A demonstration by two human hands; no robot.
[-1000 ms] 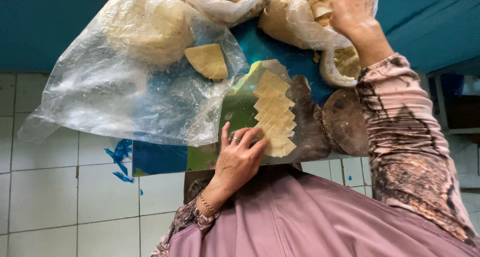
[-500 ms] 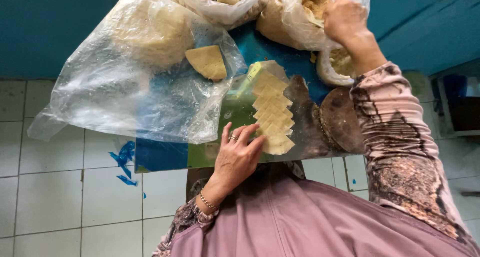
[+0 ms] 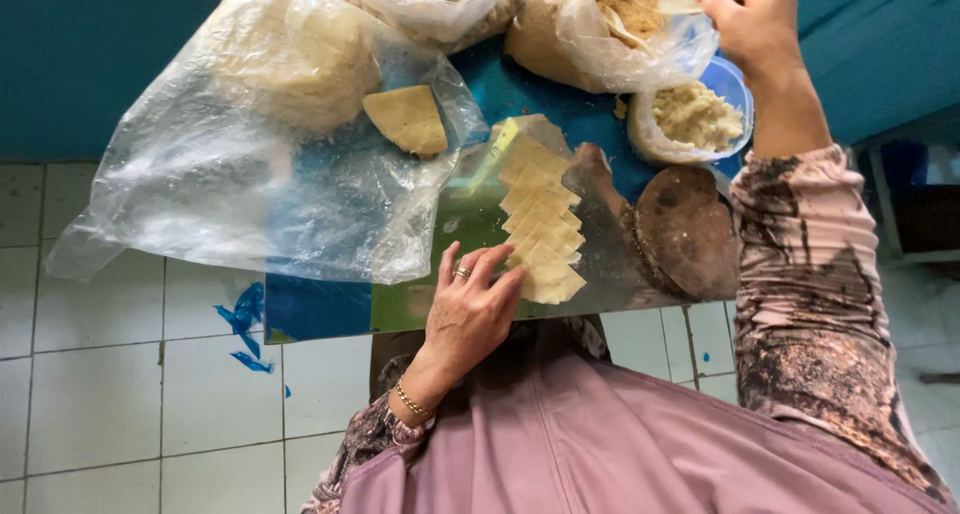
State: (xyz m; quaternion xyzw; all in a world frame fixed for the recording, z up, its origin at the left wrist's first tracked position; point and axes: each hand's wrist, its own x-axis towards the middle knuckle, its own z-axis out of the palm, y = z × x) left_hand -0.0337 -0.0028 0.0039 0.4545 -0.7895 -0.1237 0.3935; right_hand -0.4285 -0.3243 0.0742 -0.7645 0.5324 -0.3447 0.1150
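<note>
Row of pale square wrappers (image 3: 540,224) laid overlapping on the counter (image 3: 320,309), its long axis running from the near edge away toward the bags at the far side, tilted slightly to the left as it recedes. The left hand (image 3: 470,309) lies at the near end of this row, palm down, its fingers (image 3: 495,274) spread loosely and resting on or just against the nearest wrapper; it grips nothing. This hand is plainly the nearer of the two to the row.

The right hand (image 3: 755,19) is raised well apart, at the far right of the counter, closed around what looks like the handle of a spoon (image 3: 675,2) dipped into an open plastic bag of brown crumbly filling (image 3: 625,24). Whether the spoon carries a load cannot be told from here. Just below it stands a blue tub lined with plastic, holding pale mash (image 3: 695,119).

Between the row and the right forearm sits a dark round wooden object (image 3: 690,229), touching or nearly touching the row's right side. To the left lies a large clear bag (image 3: 250,164) with a wedge of pale dough (image 3: 405,119) in it, its edge overlapping the counter beside the row.
</note>
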